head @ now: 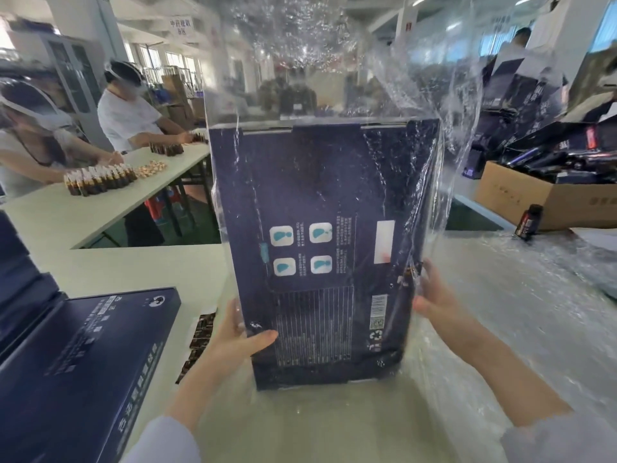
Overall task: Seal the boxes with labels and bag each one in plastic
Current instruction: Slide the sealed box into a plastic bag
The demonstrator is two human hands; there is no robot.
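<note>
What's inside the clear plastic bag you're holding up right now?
One dark blue box, upright, printed back facing the camera, fills the lower part of the plastic bag; above it the bag looks empty. The box's own contents are hidden.

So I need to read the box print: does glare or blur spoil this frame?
Head view: the clear plastic bag throws speckled glare over the dark blue box, small text is too soft to read, the background is blurred, and the wide-angle lens bends the table edges.

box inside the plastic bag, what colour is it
Dark navy cardboard box, printed white, teal icons; head view.
</note>
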